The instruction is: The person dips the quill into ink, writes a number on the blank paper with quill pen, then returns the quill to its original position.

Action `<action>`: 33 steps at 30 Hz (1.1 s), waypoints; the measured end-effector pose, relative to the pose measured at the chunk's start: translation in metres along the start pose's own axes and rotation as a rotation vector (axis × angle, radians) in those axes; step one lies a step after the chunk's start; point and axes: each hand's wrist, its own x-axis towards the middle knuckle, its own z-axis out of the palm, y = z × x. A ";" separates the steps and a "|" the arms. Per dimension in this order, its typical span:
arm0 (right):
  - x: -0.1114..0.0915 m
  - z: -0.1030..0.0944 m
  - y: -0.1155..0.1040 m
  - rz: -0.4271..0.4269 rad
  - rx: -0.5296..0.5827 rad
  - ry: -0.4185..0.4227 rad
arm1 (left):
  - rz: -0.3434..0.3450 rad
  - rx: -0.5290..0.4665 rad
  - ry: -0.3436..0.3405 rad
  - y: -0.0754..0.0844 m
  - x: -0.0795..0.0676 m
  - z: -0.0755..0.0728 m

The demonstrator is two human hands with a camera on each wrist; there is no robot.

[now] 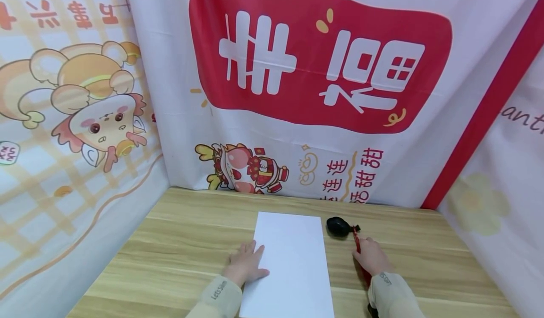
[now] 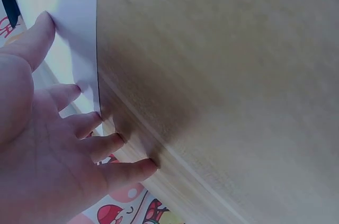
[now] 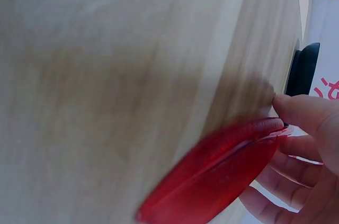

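A white sheet of paper lies flat on the wooden table. My left hand rests spread at its left edge, the thumb and index fingertip on the paper and the other fingertips around its edge and on the wood. To the right of the sheet, my right hand holds a long, glossy red tool by its narrow end, between thumb and fingers. Its kind cannot be told. A rounded black piece lies at the far end of the red tool, beside the paper's upper right corner.
The wooden table ends at a hanging cloth with a red printed panel. Cloths also hang at the left and right sides. A small black piece shows beside my right sleeve.
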 end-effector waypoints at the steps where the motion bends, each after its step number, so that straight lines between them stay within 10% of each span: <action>1: 0.000 0.000 -0.001 0.000 0.002 0.002 | 0.000 -0.003 -0.002 0.001 0.000 -0.001; 33: -0.003 -0.021 0.003 0.014 0.272 0.041 | -0.017 -0.005 -0.006 0.003 -0.003 -0.002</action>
